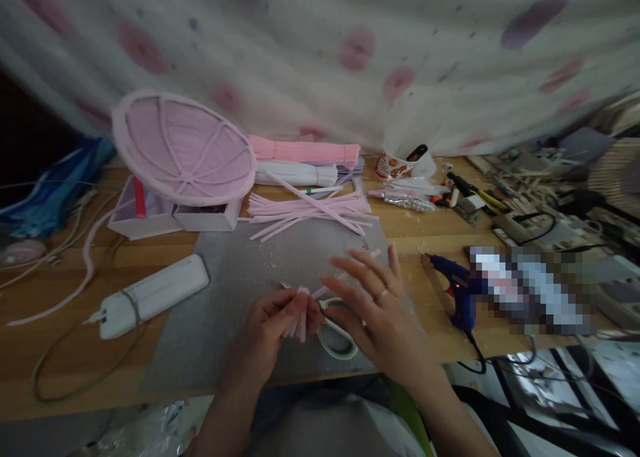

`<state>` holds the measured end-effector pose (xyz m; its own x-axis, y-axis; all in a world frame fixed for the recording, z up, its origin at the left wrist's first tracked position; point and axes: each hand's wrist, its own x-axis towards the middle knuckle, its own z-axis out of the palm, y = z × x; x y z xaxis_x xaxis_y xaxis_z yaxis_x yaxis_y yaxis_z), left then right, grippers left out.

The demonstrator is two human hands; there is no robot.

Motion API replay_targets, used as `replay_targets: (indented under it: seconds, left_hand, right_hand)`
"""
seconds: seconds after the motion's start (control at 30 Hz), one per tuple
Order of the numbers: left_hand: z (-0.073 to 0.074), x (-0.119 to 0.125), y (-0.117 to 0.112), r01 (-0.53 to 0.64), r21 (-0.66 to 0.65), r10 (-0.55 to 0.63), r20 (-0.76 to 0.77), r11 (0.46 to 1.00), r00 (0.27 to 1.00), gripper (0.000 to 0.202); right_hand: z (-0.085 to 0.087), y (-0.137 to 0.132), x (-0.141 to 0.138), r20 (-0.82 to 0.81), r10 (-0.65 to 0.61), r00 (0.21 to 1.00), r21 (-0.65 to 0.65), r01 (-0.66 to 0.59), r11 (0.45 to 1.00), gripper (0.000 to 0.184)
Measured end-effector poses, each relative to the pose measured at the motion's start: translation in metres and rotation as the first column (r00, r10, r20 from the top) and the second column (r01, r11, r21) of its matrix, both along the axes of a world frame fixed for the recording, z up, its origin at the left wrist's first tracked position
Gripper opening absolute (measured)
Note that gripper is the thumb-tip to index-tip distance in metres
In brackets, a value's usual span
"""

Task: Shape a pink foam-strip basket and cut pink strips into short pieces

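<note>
Near the table's [75,404] front edge, the left hand [274,320] pinches one pale pink bunch [301,329] — the right hand [376,304] has its fingers spread, by one pair of scissors [345,354]. One glue gun [463,290] lies further right; one pink bundle [306,152] lies along the back edge.

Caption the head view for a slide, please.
Left hand pinching pink strips over a grey mat, right hand spread beside it, scissors and glue gun nearby.

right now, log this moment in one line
left hand: holds pink strips | right hand: open, near scissors | strip pile: far edge of mat | glue gun: on table
</note>
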<state>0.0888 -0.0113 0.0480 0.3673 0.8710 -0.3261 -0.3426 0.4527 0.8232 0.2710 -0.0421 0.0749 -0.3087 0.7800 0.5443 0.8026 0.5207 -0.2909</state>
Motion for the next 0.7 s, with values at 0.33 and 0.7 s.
replay_targets:
  seconds: [0.33, 0.7]
  left_hand:
    - [0.0, -0.007, 0.009, -0.061, -0.036, 0.058, -0.079, 0.997, 0.995, 0.043]
    - [-0.016, 0.019, -0.003, 0.16, -0.002, -0.157, -0.176, 0.987, 0.972, 0.041]
  right_hand:
    - [-0.016, 0.004, 0.026, -0.309, -0.081, 0.948, -0.217, 0.013, 0.976, 0.018]
    - [-0.02, 0.016, -0.007, -0.71, -0.405, 0.576, -0.601, -0.195, 0.775, 0.025]
